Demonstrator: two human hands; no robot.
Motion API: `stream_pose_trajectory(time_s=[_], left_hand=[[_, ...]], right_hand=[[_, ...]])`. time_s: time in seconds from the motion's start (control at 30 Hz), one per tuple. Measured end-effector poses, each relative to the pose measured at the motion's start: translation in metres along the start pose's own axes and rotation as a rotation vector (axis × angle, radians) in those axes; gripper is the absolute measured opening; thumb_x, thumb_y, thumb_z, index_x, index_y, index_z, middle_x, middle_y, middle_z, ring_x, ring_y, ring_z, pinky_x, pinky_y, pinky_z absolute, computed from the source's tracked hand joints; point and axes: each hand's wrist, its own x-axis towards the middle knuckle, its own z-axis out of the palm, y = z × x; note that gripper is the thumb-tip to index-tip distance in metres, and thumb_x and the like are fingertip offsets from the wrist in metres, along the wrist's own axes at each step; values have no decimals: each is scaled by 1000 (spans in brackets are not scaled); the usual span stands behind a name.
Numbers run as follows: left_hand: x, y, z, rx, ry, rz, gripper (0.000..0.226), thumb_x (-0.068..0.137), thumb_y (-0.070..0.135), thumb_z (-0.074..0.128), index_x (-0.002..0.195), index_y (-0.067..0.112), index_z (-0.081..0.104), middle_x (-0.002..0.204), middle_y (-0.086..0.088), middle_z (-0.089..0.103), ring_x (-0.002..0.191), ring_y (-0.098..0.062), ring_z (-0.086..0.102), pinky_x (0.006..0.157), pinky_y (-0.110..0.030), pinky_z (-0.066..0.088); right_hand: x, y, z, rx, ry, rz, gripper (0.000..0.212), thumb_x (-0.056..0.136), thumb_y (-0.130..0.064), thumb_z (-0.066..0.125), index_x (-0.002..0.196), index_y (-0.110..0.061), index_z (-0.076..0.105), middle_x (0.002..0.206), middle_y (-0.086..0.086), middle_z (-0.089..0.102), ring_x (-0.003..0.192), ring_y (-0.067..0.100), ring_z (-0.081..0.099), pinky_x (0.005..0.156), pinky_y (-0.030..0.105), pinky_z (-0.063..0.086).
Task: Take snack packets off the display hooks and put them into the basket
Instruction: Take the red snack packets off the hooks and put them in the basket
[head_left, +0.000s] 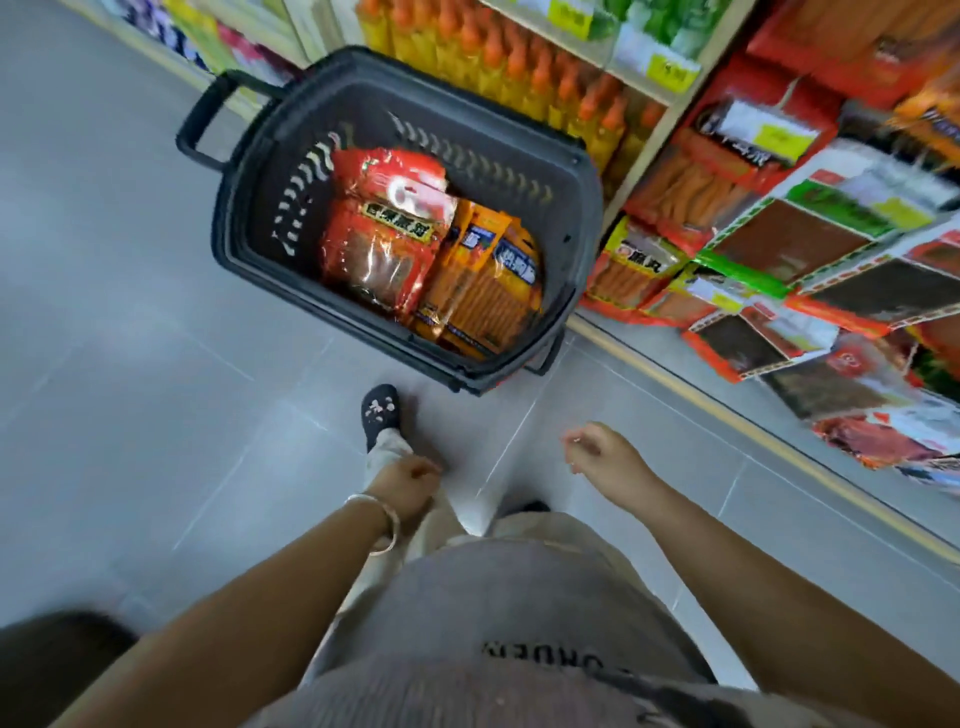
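Fingers loosely curled and grasping nothing, the left hand (408, 480), one silver bangle (385, 526) at its wrist, and the right hand (597, 449) hang over grey floor tiles (130, 364). Ahead, one black basket (234, 208) holds one red snack packet (384, 228) beside at least two orange packets (488, 280). More hanging packets (779, 239) fill the display at right.

Basket (363, 104) stood on the floor (130, 338) ahead of the person, handle (200, 119) at its far left. Two snack packets lay in it side by side, larger packet (384, 234) left, overlapping the other packet (488, 280). Bottles (519, 67) lined the shelf behind; hanging packets (779, 244) filled the display to the right. Shoe (382, 410) sat just before the basket, with the left hand (405, 480) and right hand (597, 452) nearer.
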Motion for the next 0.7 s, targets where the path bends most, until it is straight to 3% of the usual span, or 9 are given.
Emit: stream_pose_trajectory(time_s=[0.17, 0.27, 0.37, 0.53, 0.63, 0.7], left_hand=[[25, 26, -93, -52, 40, 119, 19, 93, 16, 49, 104, 19, 65, 104, -6, 64, 92, -20, 61, 81, -27, 49], [43, 45, -154, -184, -17, 191, 14, 93, 10, 51, 96, 18, 62, 99, -8, 65, 87, -20, 62, 80, -30, 51], [70, 57, -216, -190, -45, 222, 12, 94, 13, 51, 97, 18, 61, 94, -1, 65, 78, -10, 63, 68, -16, 47], [133, 65, -289, -180, 70, 210, 12, 94, 16, 50, 97, 21, 61, 93, 3, 66, 84, -11, 65, 78, -24, 49], [166, 66, -308, -171, 116, 176, 15, 93, 18, 49, 94, 27, 60, 95, 5, 67, 89, -11, 66, 77, -21, 49], [183, 66, -312, -201, 132, 124, 18, 93, 17, 47, 91, 31, 59, 96, 5, 67, 93, -16, 65, 83, -33, 53]], right_hand=[[40, -107, 38, 146, -22, -82, 15, 94, -18, 53, 88, -31, 59, 88, -3, 64, 79, 9, 62, 74, 25, 49], [76, -162, 57, 221, -20, -54, 15, 95, -18, 52, 93, -31, 58, 88, -6, 66, 67, -4, 62, 62, 11, 46], [117, -205, 71, 296, -3, -3, 10, 95, -23, 52, 97, -31, 58, 93, -4, 68, 77, 5, 65, 69, 19, 48], [198, -241, 89, 384, 50, 132, 13, 96, -23, 50, 107, -23, 56, 94, -1, 65, 80, 12, 62, 72, 25, 48], [238, -238, 97, 405, 81, 233, 18, 97, -22, 50, 114, -20, 54, 94, -1, 64, 78, 11, 62, 62, 22, 44], [259, -231, 102, 430, 92, 309, 21, 96, -22, 51, 117, -19, 53, 95, -1, 64, 76, 10, 62, 59, 22, 44]])
